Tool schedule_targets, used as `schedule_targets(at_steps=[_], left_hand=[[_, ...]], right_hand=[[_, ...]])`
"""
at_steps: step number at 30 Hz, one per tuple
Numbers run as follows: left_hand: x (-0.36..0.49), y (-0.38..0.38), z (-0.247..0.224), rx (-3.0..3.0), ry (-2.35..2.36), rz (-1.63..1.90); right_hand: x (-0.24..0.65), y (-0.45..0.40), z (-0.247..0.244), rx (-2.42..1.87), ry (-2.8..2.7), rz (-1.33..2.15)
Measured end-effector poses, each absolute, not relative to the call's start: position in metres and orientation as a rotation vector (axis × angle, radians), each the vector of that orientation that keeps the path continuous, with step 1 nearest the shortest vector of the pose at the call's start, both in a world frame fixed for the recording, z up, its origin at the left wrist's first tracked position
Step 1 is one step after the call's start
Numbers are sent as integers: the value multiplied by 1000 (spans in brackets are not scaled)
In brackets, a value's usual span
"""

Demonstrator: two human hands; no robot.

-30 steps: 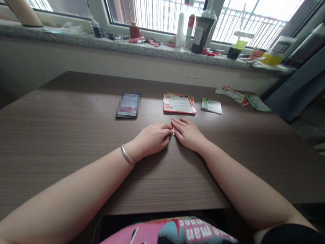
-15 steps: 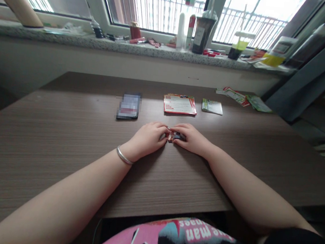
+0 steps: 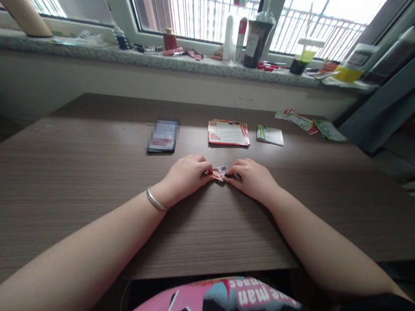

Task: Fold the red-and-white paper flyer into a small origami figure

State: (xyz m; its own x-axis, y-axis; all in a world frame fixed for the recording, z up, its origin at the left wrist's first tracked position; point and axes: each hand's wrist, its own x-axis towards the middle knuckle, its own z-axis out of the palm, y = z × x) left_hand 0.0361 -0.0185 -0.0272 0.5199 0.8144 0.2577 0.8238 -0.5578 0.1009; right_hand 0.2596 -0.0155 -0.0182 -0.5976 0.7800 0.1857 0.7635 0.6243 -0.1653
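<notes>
Between my two hands, just above the wooden table (image 3: pixel 122 206), is a small folded piece of printed paper (image 3: pixel 219 174), red, orange and white. My left hand (image 3: pixel 190 174), with a silver bangle at its wrist, pinches the paper's left end between thumb and fingers. The right end is pinched by my right hand (image 3: pixel 252 179). Fingers cover both ends, so only the middle of the paper shows. Beyond my hands lies a stack of printed sheets (image 3: pixel 228 133) with red edges.
A phone (image 3: pixel 163 135) with a blurred screen lies at the left. To the right are a small stack of cards (image 3: pixel 270 135) and several loose leaflets (image 3: pixel 329 130). Cups and bottles line the stone windowsill (image 3: pixel 187 65), including a dark lidded cup (image 3: pixel 257 43).
My right hand has shifted slightly right, away from the left. More of the paper's printed face shows between my fingers. The view has moved a little.
</notes>
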Motion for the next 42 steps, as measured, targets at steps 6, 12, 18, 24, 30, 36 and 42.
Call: schedule_targets(at_steps=[6, 12, 18, 24, 30, 36, 42], left_hand=[[36, -17, -27, -2736, -1373, -382], [36, -17, -28, -2744, -1359, -418], [36, -15, -34, -2792, -1415, -492], [35, -9, -40, -2862, -1431, -566], [37, -10, -41, -2891, -1428, -662], [37, -12, -41, -2886, -1470, -694], [40, -14, -35, -2876, -1490, -659]], right_hand=[[260, -14, -18, -1325, -2572, 190], [257, -10, -20, -1408, -2487, 326], [257, -9, -22, -1459, -2343, 508], [258, -6, -26, -1392, -2353, 531], [259, -7, -23, -1387, -2344, 605], [263, -9, -20, -1492, -2353, 587], [262, -12, -14, -1637, -2409, 438]])
